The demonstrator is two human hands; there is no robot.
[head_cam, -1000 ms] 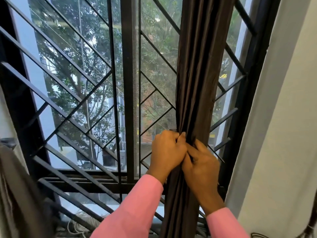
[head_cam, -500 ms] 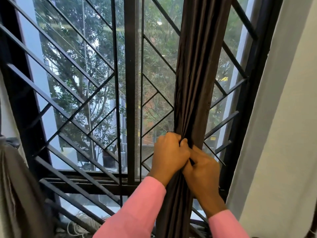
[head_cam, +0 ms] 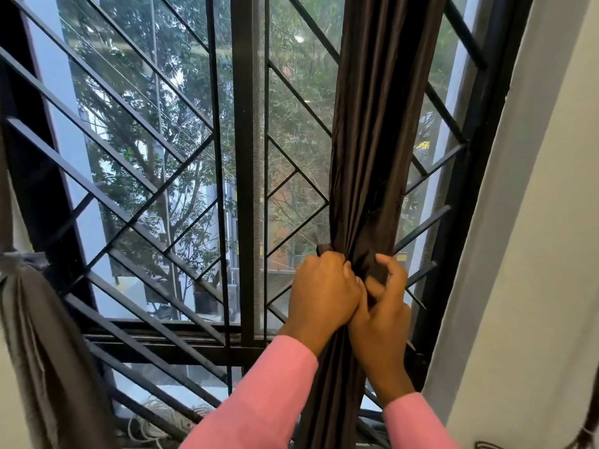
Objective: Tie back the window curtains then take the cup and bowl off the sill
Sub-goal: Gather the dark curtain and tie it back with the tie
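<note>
A dark brown curtain (head_cam: 379, 131) hangs gathered into a narrow column in front of the window's right half. My left hand (head_cam: 322, 294) is closed around the bunched fabric at waist height, a dark strip end poking out above its knuckles. Pressed against it, my right hand (head_cam: 382, 312) grips the same bunch, with its index finger curled over the fabric. A second curtain (head_cam: 42, 358), grey-brown, hangs at the far left, cinched by a tie (head_cam: 14, 259). No cup or bowl is in view.
A black metal grille (head_cam: 155, 189) with diagonal bars covers the window; trees and buildings lie beyond. A white wall (head_cam: 534, 254) stands at the right. A coil of pale cord (head_cam: 149, 422) lies behind the lower bars.
Both hands have stayed on the curtain bunch. My right hand's fingers have shifted, with the index finger now hooked over the fabric. The view has drifted slightly.
</note>
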